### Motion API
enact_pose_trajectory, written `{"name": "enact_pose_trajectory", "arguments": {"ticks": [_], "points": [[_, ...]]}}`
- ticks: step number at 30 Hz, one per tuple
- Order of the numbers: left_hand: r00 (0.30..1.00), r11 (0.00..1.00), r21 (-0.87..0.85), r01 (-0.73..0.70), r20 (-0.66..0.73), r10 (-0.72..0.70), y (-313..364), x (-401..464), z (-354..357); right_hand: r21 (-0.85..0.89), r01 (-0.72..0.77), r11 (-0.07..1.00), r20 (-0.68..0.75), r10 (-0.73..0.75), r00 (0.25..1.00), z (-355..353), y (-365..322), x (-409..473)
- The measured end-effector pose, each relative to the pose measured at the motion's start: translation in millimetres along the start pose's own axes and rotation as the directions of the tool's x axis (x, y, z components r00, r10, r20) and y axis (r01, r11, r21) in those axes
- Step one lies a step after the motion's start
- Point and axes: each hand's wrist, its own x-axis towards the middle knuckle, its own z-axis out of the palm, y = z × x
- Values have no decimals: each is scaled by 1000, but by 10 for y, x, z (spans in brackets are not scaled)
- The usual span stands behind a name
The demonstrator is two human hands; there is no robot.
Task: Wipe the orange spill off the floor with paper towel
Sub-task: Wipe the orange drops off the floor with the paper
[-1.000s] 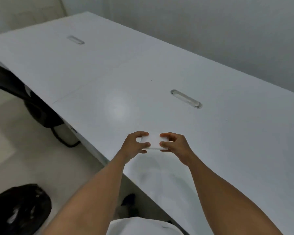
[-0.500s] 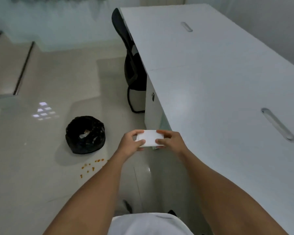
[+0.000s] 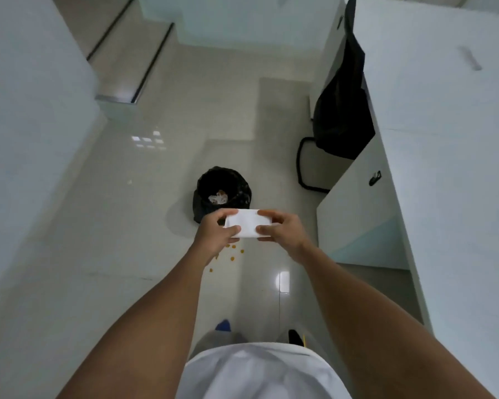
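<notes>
I hold a folded white paper towel (image 3: 247, 223) in front of me at chest height, between both hands. My left hand (image 3: 215, 236) pinches its left end and my right hand (image 3: 283, 230) pinches its right end. On the glossy pale floor, just below and beyond my left hand, lies the orange spill (image 3: 231, 256): several small orange bits scattered in a loose patch. My left hand and wrist hide part of it.
A black-lined waste bin (image 3: 222, 191) with crumpled paper inside stands just beyond the spill. A white desk (image 3: 444, 168) runs along the right, with a black chair (image 3: 340, 116) tucked under it. A white surface (image 3: 26, 125) fills the left. My feet show at the bottom.
My view has swung left from the white desktop to the floor, bringing the bin and the orange spill ahead of me. Both hands still hold the paper towel the same way.
</notes>
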Motion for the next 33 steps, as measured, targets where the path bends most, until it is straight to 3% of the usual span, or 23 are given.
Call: {"name": "enact_pose_trajectory", "arguments": {"ticks": [11, 16, 23, 26, 33], "points": [[990, 998, 49, 50, -135, -43, -364, 235, -663, -126, -48, 991, 41, 53, 998, 692, 172, 523], [978, 992, 82, 93, -193, -76, -955, 642, -662, -157, -67, 985, 47, 75, 996, 801, 666, 1005], [971, 989, 103, 107, -226, -82, -2547, 1802, -553, -231, -46, 972, 10, 49, 999, 961, 2177, 2250], [973, 988, 115, 103, -219, -76, -3382, 2404, -453, -327, 11, 945, 59, 9, 998, 933, 2984, 2896], [974, 986, 167, 8, -224, 30, -4778, 3581, -4, -448, 108, 887, 103, -68, 992, 577, 4471, 4190]]}}
